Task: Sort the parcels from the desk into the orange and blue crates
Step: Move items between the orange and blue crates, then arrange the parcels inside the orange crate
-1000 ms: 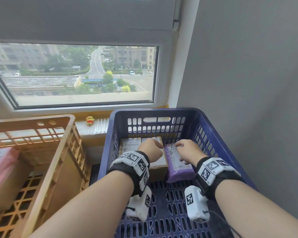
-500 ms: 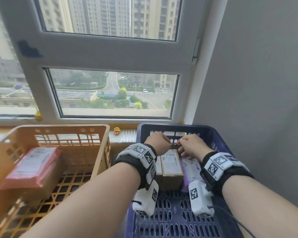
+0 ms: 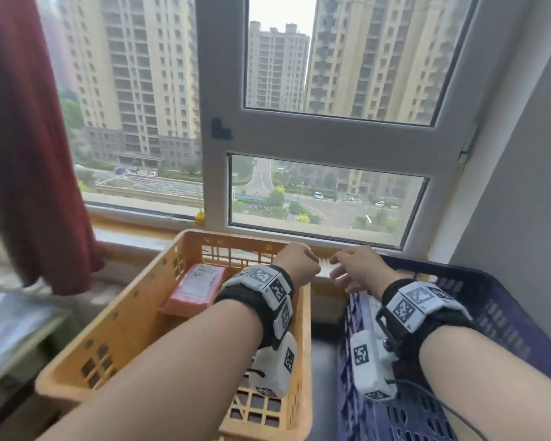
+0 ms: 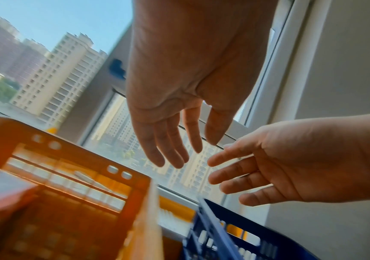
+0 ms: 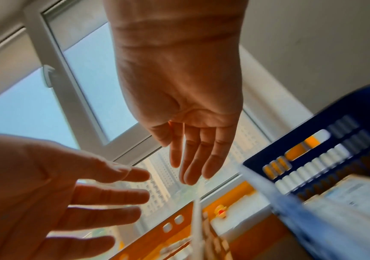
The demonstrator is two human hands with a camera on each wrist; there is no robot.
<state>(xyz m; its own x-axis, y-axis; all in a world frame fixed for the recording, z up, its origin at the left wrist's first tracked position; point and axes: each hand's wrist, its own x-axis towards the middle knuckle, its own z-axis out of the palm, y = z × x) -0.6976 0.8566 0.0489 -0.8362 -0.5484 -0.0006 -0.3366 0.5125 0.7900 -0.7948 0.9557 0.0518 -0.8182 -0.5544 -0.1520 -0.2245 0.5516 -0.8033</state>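
Note:
The orange crate (image 3: 134, 300) stands on the left and the blue crate (image 3: 506, 319) on the right, both below the window. A pink parcel (image 3: 194, 289) lies in the orange crate. In the right wrist view a brown box with a white label (image 5: 357, 193) lies in the blue crate (image 5: 357, 112). My left hand (image 3: 296, 265) and right hand (image 3: 357, 270) hover side by side above the gap between the crates. Seen from the wrists, the left hand (image 4: 179, 154) and the right hand (image 5: 190, 158) have straight, relaxed fingers and hold nothing.
A dark red curtain (image 3: 29, 154) hangs at the left over the window sill. A grey wall (image 3: 522, 186) runs close along the blue crate's right side. A surface with plastic-wrapped items (image 3: 7, 319) shows at the far left. A small yellow toy (image 3: 199, 216) sits on the sill.
Both hands have let go of the parcels in the blue crate and risen above the crates. The view has swung up and to the left.

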